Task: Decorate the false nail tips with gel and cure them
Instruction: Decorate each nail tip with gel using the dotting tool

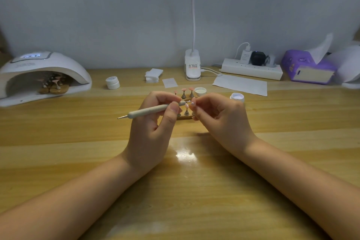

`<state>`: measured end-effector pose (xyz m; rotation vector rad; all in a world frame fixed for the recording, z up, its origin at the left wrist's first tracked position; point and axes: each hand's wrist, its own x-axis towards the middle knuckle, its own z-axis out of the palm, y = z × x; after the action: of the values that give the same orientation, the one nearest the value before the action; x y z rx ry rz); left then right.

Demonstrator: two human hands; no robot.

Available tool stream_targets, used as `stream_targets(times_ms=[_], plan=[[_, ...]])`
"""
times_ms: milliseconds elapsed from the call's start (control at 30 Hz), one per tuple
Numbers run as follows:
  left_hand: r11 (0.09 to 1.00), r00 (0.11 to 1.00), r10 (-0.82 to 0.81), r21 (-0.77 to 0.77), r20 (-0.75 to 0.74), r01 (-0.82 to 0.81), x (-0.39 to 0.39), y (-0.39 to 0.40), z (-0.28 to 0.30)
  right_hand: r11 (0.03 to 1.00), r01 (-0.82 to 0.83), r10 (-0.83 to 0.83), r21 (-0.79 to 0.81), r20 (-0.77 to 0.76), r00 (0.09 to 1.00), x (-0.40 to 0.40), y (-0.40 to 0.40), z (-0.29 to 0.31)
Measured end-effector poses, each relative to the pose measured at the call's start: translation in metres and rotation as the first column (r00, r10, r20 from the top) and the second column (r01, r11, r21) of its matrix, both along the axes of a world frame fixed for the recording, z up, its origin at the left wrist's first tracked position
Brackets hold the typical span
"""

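My left hand (pixel 155 122) grips a grey dotting pen (pixel 148 111) above the middle of the wooden table (pixel 78 152); the pen's working end points right. My right hand (pixel 218 119) pinches a pink false nail tip (pixel 193 101) right at that end. Behind both hands stands a small wooden holder (pixel 185 117) with several pink tips on metal stands (pixel 183 93), partly hidden by my fingers. An open gel jar (pixel 237 97) sits to the right and its lid (pixel 200 91) lies beside the holder. The white curing lamp (pixel 42 72) at the far left holds another rack of tips (pixel 54 85).
A closed white jar (pixel 113 83), a stack of white wipes (pixel 153 75), a single wipe (pixel 169 82) and a paper sheet (pixel 240 84) lie further back. A clip desk lamp (pixel 192 66), power strip (pixel 252 71) and purple tissue pack (pixel 309 69) line the wall.
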<state>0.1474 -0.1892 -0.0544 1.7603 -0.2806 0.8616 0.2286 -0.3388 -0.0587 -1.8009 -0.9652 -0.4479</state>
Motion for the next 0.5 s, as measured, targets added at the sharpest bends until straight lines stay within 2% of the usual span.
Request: stream_targets(times_ms=[500], plan=[[0.999, 1.000, -0.011, 0.035, -0.001, 0.011, 0.0010, 0.0017, -0.0015, 1.000, 0.006, -0.006, -0.011, 0.009, 1.000, -0.0003, -0.0001, -0.0007]])
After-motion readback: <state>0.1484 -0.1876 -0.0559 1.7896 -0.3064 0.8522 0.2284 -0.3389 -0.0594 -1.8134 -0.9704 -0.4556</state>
